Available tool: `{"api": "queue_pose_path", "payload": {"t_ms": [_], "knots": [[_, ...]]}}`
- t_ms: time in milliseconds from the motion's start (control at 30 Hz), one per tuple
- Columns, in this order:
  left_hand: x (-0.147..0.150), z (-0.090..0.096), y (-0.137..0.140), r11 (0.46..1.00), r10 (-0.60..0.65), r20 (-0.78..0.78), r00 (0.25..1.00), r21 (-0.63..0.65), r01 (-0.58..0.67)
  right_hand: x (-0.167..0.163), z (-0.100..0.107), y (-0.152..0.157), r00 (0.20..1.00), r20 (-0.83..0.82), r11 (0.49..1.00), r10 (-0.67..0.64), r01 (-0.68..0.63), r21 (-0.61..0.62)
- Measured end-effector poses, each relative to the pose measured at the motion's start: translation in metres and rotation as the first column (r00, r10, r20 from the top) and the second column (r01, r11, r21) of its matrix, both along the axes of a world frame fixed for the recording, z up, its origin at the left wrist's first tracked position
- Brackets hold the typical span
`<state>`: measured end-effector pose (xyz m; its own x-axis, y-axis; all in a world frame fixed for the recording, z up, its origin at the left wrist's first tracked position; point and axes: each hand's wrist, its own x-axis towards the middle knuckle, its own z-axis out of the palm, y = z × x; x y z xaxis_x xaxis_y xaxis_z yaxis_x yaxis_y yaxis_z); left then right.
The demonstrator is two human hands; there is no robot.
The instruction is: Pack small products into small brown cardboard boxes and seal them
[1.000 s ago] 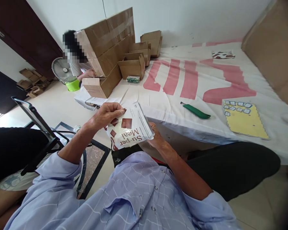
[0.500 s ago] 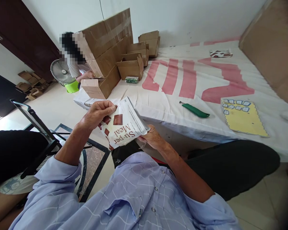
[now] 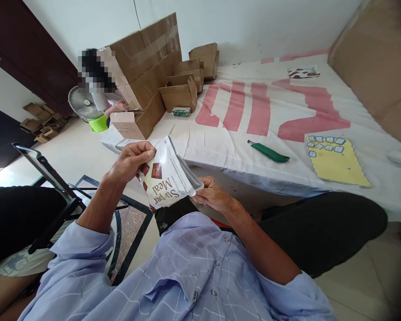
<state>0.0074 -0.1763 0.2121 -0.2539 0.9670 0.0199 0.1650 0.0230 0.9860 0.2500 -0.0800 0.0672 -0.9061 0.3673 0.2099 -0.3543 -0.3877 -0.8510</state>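
A white and brown food pouch (image 3: 163, 178) printed "Su-per Meal" is held over my lap, its lettering upside down to me. My left hand (image 3: 132, 160) pinches its left edge between thumb and fingers. At the lower right corner, my right hand (image 3: 211, 192) grips the pouch, its fingertips partly behind it. The pouch's right side is bent and bulges in layers; I cannot tell whether it is one pouch or several. On the table in front lies a green box cutter (image 3: 269, 152), apart from both hands.
The table's white cloth (image 3: 220, 154) has red markings. On it are a yellow sheet (image 3: 337, 162), another brown and white pouch (image 3: 304, 72), a small green box (image 3: 181, 111) and cardboard boxes (image 3: 178, 92). Another person (image 3: 102, 96) is behind the boxes, near a fan (image 3: 83, 103). A folding chair frame (image 3: 50, 169) stands left.
The pouch's right side has bent further and bulges more, and my right fingers have shifted slightly at its corner. My left hand keeps its pinch. The view has shifted slightly.
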Motion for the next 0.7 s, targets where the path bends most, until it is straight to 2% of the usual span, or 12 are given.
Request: {"api": "queue_pose_path", "payload": {"t_ms": [167, 233, 367, 500, 700], "knots": [[-0.005, -0.004, -0.003, 0.982, -0.087, 0.104, 0.991, 0.175, 0.068, 0.004, 0.002, 0.0, 0.998, 0.036, 0.997, -0.049, 0.046, 0.068], [-0.008, -0.008, -0.005, 0.969, -0.081, 0.154, 0.985, 0.244, 0.041, 0.007, 0.005, -0.002, 0.996, 0.046, 0.991, -0.081, 0.076, 0.108], [-0.011, -0.015, -0.01, 0.956, -0.07, 0.245, 0.967, 0.294, -0.006, 0.014, 0.012, -0.009, 0.985, 0.054, 0.966, -0.167, 0.152, 0.21], [-0.01, -0.019, -0.01, 0.935, -0.104, 0.233, 0.967, 0.355, 0.015, 0.022, 0.026, -0.017, 0.962, 0.029, 0.922, -0.271, 0.251, 0.294], [-0.006, -0.017, -0.008, 0.897, -0.192, 0.178, 0.965, 0.431, 0.098, 0.031, 0.041, -0.022, 0.964, 0.026, 0.901, -0.263, 0.237, 0.363]]}}
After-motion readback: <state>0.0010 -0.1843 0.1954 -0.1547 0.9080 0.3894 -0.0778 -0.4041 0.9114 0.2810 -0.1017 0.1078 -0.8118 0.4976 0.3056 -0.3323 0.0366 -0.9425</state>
